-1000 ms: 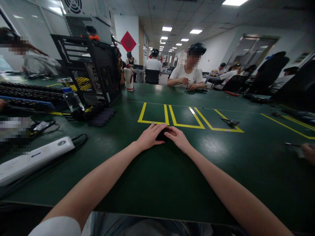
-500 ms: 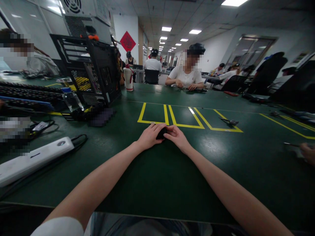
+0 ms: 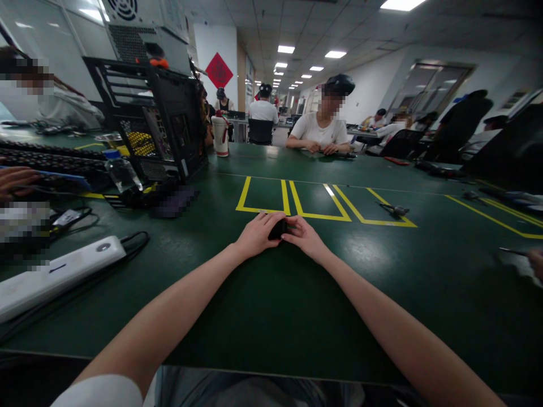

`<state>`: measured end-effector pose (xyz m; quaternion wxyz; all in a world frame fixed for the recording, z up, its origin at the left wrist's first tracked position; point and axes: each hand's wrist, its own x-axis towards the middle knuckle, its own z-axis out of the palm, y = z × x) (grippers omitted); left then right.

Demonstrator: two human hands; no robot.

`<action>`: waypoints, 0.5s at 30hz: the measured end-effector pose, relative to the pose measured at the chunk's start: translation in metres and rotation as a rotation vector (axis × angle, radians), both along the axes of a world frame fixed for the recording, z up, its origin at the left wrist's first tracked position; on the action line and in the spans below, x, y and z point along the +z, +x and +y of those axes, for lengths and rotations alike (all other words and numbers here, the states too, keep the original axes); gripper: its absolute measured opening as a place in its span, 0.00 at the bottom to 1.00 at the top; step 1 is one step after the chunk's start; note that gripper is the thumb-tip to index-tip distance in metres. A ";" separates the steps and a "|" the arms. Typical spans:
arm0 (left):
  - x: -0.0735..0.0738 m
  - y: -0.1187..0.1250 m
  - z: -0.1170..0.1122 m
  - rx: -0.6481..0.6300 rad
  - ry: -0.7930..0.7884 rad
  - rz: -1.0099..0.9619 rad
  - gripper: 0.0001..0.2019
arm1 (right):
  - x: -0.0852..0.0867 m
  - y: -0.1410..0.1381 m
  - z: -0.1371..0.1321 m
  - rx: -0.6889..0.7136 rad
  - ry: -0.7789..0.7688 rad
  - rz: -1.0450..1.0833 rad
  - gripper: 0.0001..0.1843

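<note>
While your fingertips (image 3: 271,218) pinch a small black object (image 3: 279,229) from both sides, your left hand (image 3: 255,236) and right hand (image 3: 307,238) meet low over the green table (image 3: 271,322), just short of the yellow taped boxes (image 3: 263,195). What the object is cannot be told. A light, even grip with wrists resting on the table looks the steadiest way to work it. A small tool (image 3: 396,210) lies well apart to your right, a white power strip (image 3: 59,271) to your left.
</note>
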<state>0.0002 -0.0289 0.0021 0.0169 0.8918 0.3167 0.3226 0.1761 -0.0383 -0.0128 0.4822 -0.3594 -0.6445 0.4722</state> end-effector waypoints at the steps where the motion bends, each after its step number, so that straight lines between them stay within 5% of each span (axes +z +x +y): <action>1: 0.000 0.000 0.000 0.001 0.003 0.000 0.30 | 0.000 -0.001 0.000 -0.009 -0.004 0.004 0.19; 15: 0.000 0.001 0.000 0.003 0.010 -0.008 0.30 | 0.000 -0.001 -0.001 -0.051 0.019 -0.058 0.20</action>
